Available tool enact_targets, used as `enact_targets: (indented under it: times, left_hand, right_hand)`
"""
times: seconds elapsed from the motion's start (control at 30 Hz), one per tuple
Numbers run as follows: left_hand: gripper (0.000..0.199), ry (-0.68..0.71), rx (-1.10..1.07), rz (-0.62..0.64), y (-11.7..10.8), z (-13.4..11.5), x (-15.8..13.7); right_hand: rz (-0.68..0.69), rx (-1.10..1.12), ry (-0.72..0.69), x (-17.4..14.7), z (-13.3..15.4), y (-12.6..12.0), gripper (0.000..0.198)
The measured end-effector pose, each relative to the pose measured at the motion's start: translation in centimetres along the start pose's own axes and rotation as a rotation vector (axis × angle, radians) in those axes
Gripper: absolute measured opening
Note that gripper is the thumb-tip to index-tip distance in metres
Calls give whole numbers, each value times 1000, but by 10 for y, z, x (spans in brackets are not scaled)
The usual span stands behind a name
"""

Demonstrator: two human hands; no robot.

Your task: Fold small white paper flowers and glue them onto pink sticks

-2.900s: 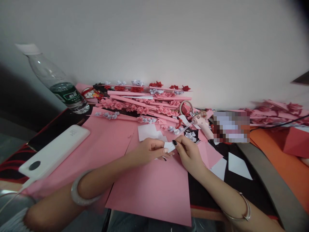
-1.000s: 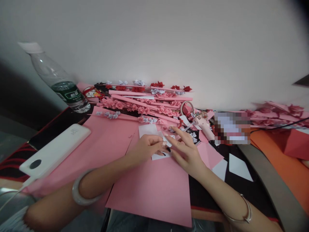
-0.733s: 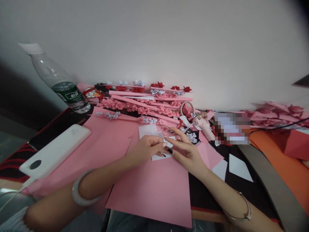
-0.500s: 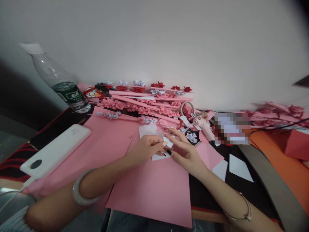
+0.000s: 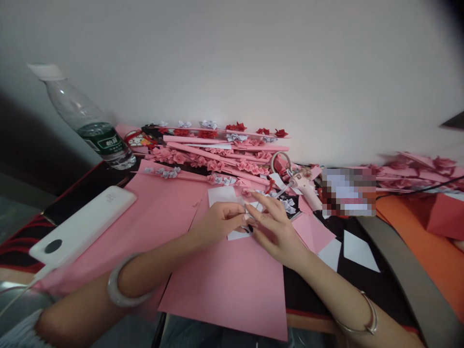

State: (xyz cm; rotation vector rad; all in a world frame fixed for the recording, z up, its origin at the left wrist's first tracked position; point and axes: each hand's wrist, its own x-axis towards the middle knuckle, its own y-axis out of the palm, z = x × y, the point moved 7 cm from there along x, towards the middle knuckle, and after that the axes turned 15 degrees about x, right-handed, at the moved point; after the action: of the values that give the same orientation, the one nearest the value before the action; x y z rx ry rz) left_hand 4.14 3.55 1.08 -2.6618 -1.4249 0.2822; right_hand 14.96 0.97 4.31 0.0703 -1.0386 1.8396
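Between my two hands is a small piece of white paper, mostly covered by the fingers. My left hand (image 5: 221, 223) pinches it with thumb and fingertips. My right hand (image 5: 275, 227) closes over its other side, fingers bent around the paper. Dark nail polish shows on a fingertip. Under the hands lie white paper squares (image 5: 221, 194) on a large pink sheet (image 5: 232, 285). Just beyond the right hand are white folded paper flowers (image 5: 289, 206).
A water bottle (image 5: 97, 125) and a white power bank (image 5: 85, 224) stand at left. Pink paper stems with flowers (image 5: 213, 157) line the wall. A glue gun (image 5: 306, 188), a tape roll (image 5: 281, 163), loose white paper (image 5: 359, 251) and orange sheets (image 5: 416, 237) lie right.
My right hand has moved slightly left, its fingers closing over the small white paper, which is now more hidden. My left hand stays nearly in place.
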Motion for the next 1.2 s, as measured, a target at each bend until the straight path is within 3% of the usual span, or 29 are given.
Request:
enact_targets:
  times: [0.57,1.2]
  left_hand:
    - [18,54,38,12,1,-1,0]
    - [19,-39,26,6,3,6,-1]
  right_hand:
    - [-73,143,62,-1,-4,-8,45]
    - [-200,-58,-192,-5,9,-16,33]
